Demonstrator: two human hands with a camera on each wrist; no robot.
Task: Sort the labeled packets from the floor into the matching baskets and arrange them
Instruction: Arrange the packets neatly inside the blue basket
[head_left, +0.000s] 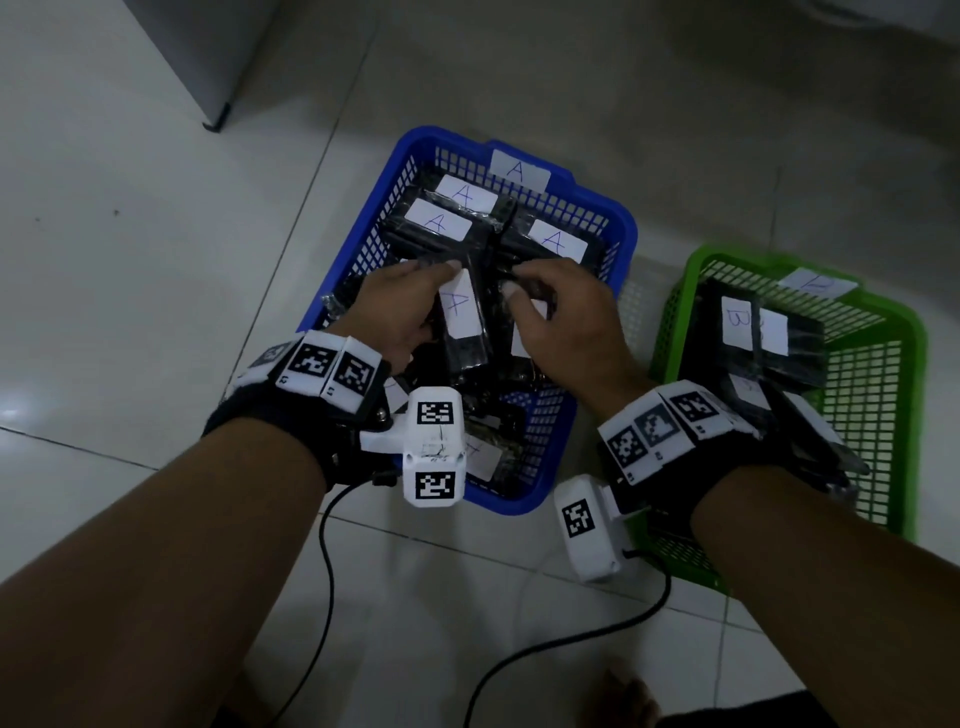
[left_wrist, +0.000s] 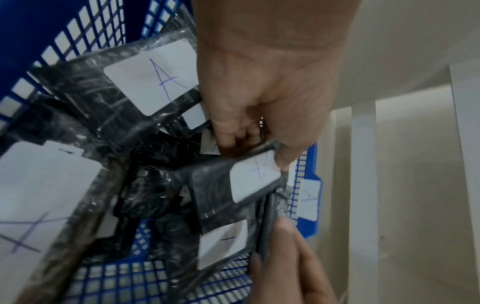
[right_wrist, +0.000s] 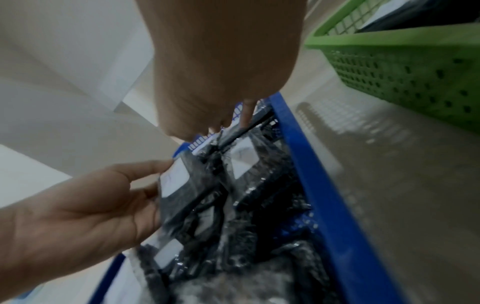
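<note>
The blue basket (head_left: 613, 218), tagged A on its far rim, holds several black packets with white A labels. Both hands are inside it. My left hand (head_left: 431, 291) grips one A packet (head_left: 460, 322) by its left edge, thumb on the label's top; in the left wrist view the left hand (left_wrist: 259, 142) curls round that packet (left_wrist: 221, 185). My right hand (head_left: 519, 291) pinches the top edge of the neighbouring packet (head_left: 522, 340), whose label is mostly hidden. In the right wrist view the right hand (right_wrist: 228, 123) has its fingertips on that packet (right_wrist: 249, 170). The green basket (head_left: 883, 395) holds B packets (head_left: 737, 322).
The green basket stands just right of the blue one with a narrow strip of tiled floor (head_left: 636, 306) between them. A grey cabinet corner (head_left: 213, 119) stands at the far left. Two black cables (head_left: 327, 571) trail from the wrist cameras across the floor near me.
</note>
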